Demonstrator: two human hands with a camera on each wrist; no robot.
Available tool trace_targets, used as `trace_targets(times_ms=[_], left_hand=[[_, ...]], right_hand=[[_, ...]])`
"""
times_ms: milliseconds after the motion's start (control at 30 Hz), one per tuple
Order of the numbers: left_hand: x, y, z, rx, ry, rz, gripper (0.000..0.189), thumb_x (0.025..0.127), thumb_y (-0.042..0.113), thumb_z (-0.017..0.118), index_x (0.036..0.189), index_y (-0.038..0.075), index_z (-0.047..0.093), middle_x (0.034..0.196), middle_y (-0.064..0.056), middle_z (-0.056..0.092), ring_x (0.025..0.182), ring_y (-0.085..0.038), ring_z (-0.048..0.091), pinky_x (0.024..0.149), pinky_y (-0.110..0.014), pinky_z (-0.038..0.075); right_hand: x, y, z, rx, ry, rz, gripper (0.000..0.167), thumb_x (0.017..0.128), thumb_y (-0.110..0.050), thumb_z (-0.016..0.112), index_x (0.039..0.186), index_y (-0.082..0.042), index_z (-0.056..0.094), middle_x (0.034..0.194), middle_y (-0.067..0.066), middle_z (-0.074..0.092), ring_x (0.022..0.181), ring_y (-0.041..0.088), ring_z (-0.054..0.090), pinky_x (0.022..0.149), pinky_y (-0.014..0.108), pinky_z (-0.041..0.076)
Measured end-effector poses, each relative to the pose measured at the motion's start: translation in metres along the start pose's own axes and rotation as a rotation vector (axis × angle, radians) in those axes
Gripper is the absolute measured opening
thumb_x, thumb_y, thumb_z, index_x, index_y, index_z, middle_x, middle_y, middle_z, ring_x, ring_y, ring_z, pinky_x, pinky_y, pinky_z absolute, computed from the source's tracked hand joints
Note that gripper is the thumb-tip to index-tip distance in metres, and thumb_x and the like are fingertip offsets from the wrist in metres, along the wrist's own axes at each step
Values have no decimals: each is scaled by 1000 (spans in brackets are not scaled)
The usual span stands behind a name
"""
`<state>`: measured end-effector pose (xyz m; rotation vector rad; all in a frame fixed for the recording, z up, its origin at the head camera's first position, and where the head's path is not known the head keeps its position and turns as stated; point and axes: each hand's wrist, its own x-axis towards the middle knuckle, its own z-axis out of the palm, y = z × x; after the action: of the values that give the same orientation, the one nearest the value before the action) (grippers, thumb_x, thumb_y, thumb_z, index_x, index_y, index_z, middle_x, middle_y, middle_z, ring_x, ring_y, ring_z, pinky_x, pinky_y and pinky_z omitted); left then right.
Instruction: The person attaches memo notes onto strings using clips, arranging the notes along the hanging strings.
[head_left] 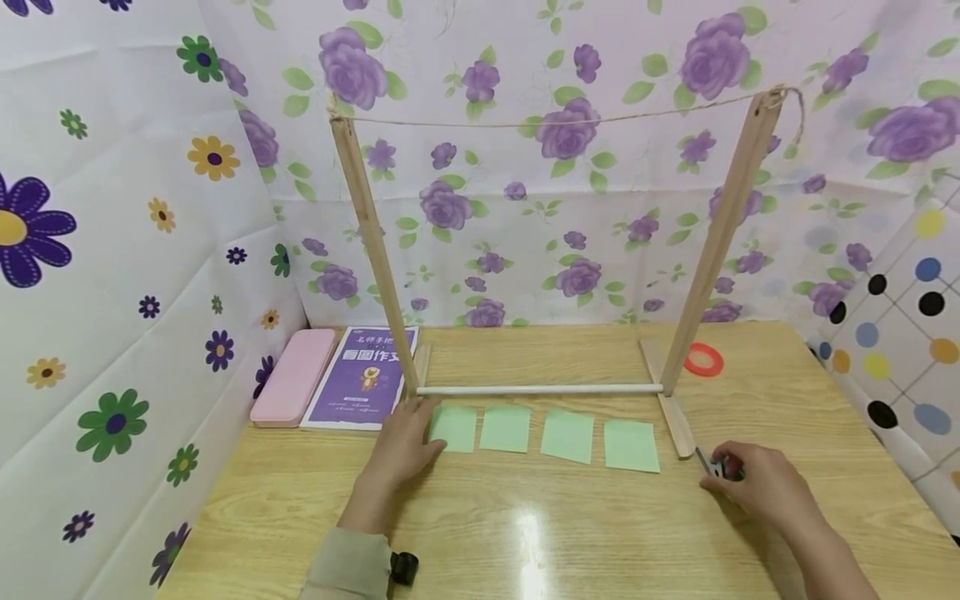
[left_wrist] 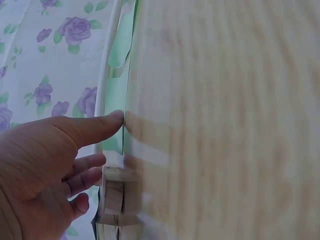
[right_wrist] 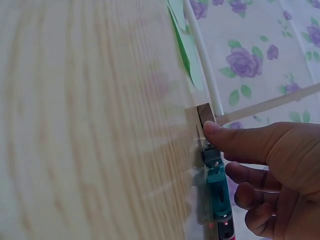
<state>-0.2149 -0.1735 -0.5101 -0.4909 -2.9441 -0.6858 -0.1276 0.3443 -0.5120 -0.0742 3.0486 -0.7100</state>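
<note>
Light and soft at one side, stiff at the other

Four green notes (head_left: 506,429) are laid in a row on the surface (head_left: 562,533), before the white rod (head_left: 540,389) of a wooden frame (head_left: 720,233). The left hand (head_left: 405,437) is placed at the leftmost note, its fingers relaxed. At the right hand (head_left: 761,483) a small tool (right_wrist: 218,190) is seen; whether it is gripped cannot be told. The notes are probably light and easily creased, best taken by one edge; the tool, presumably rigid, by its middle.
</note>
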Motion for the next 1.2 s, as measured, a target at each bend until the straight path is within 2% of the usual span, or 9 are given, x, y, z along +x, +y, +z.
trace_targets(times_ms=[233,333,467,533,633,733,900,1067,1200], left_hand=[[2,0,-1,-35,-43,16,67,83,15,85,142,7,55,136,-18,62,128,-41,50,106,-60,42],[2,0,-2,-56,-47,0,64,82,14,85,139,5,58,136,-19,61,130,-42,49,110,-60,39],[3,0,-2,-73,-36,-18,49,81,14,86,125,2,67,126,-20,65,122,-40,55,107,-56,44],[3,0,-2,-74,-27,-19,39,80,13,86,114,2,72,116,-16,69,111,-35,61,100,-51,50],[2,-1,-1,-82,-8,-7,22,81,8,85,100,5,74,97,-7,71,88,-23,63,82,-42,55],[0,-3,0,-91,22,14,12,83,5,82,92,8,74,84,1,69,72,-14,55,68,-34,52],[-4,-4,-2,-121,66,18,13,83,4,82,93,9,75,85,1,70,72,-12,57,67,-33,53],[-8,-3,-7,-174,94,-15,13,83,2,82,89,12,74,85,1,69,72,-11,56,66,-31,53],[-10,0,-10,-259,146,-36,14,84,0,81,90,10,74,83,0,67,69,-11,54,61,-28,51]], right_hand=[[-1,2,-1,-2,-15,44,35,80,-40,86,88,-12,67,75,-2,55,67,16,48,56,30,38],[0,2,0,-8,-14,51,40,81,-46,83,91,-11,67,74,-2,54,66,16,47,55,30,37],[3,1,2,-7,10,57,49,85,-54,78,98,-7,68,72,-1,54,63,16,47,51,29,36],[5,1,2,-5,24,59,50,86,-54,76,98,-6,69,72,-1,55,62,17,47,50,29,36],[9,1,3,-15,50,40,44,87,-48,78,96,-6,71,74,-1,57,63,17,48,51,30,39],[12,1,3,-24,65,21,35,87,-42,80,94,-8,73,76,-1,60,65,16,49,51,30,40],[15,-3,3,-30,69,17,17,87,-30,80,87,-13,77,79,1,64,66,17,52,51,32,43],[17,-4,3,-23,42,50,14,89,-25,77,85,-12,76,83,6,61,70,21,52,53,34,43],[15,-3,3,23,134,21,14,92,-20,73,87,-6,74,88,12,63,74,26,57,56,41,49]])
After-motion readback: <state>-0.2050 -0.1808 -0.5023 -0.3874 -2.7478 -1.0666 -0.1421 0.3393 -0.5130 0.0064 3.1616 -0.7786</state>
